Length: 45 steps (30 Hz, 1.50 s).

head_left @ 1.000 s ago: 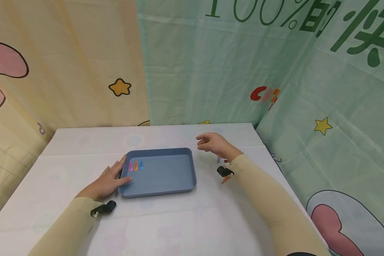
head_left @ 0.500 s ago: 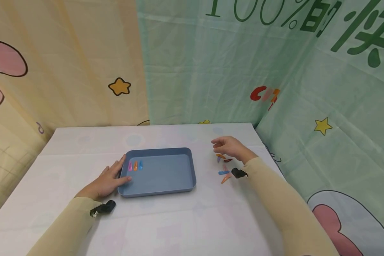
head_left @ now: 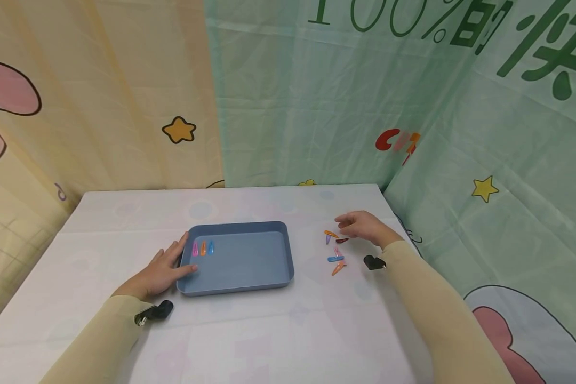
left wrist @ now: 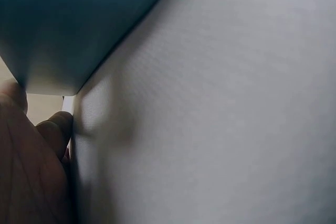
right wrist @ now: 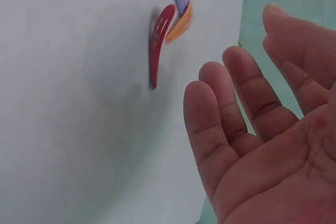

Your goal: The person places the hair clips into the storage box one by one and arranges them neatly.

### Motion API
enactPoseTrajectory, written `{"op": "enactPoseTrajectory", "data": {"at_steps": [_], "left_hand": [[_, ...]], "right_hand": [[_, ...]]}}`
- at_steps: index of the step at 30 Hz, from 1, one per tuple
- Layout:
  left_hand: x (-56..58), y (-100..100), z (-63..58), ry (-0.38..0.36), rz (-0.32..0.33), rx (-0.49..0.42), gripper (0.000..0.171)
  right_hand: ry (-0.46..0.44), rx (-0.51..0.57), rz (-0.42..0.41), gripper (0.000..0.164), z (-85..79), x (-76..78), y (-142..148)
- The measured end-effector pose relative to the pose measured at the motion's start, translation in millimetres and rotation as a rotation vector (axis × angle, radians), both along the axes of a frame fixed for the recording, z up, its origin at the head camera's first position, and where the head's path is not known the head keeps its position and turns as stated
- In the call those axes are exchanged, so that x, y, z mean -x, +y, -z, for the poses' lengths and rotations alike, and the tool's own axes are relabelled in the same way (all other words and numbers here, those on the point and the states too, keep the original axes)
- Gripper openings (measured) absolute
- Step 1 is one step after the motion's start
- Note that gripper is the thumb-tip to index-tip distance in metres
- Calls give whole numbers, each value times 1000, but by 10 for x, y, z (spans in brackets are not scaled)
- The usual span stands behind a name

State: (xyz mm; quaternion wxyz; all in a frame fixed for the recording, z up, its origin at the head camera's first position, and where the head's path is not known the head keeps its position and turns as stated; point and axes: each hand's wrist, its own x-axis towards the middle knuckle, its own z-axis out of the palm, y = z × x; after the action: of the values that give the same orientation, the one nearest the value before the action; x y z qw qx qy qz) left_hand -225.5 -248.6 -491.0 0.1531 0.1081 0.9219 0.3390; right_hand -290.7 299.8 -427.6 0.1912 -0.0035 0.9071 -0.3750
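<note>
Three clips in the tray: pink clip (head_left: pixel 195 249), orange clip (head_left: pixel 203 248) and blue clip (head_left: pixel 211 247), side by side towards the left end, long axes pointing away from the person.
Loose clips: scattered on the white cloth (head_left: pixel 259 330), to the right of the tray (head_left: pixel 249 266) and apart from it.
Nearest the right hand (head_left: pixel 365 226): a dark red clip (right wrist: pixel 158 45), just on the person's side of the fingertips, and a loose orange clip (head_left: pixel 332 234), just left of them.
Their long axes: roughly left to right in the head view, slanting opposite ways.
Right grip: fingers loosely bent, no clip seen between them.
Left hand (head_left: pixel 160 272): rests at the tray's left end, fingers extended, thumb over the rim; the right hand is much nearer the loose clips.
Rest of the scatter: a purple clip (head_left: pixel 328 240) by the loose orange one; closer to the person, a loose blue clip (head_left: pixel 336 259) and a coral clip (head_left: pixel 338 268).
Clip shape: slim, tapering; the red one looks glossy, perhaps coated metal.
Tray finish: smooth blue-grey, rounded corners, low raised rim.
Cloth texture: soft creases, faint pastel prints.
</note>
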Motion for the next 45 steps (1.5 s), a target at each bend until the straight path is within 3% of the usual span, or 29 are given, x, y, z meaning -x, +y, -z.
{"op": "enactPoseTrajectory", "data": {"at_steps": [15, 32, 45], "left_hand": [[-4, 5, 12, 13, 5, 6, 107], [13, 8, 0, -4, -7, 12, 106], [15, 13, 9, -18, -16, 7, 108]], "right_hand": [[-26, 21, 32, 44, 281, 28, 230], [1, -53, 42, 39, 333, 24, 210], [77, -127, 17, 33, 402, -26, 141]]}}
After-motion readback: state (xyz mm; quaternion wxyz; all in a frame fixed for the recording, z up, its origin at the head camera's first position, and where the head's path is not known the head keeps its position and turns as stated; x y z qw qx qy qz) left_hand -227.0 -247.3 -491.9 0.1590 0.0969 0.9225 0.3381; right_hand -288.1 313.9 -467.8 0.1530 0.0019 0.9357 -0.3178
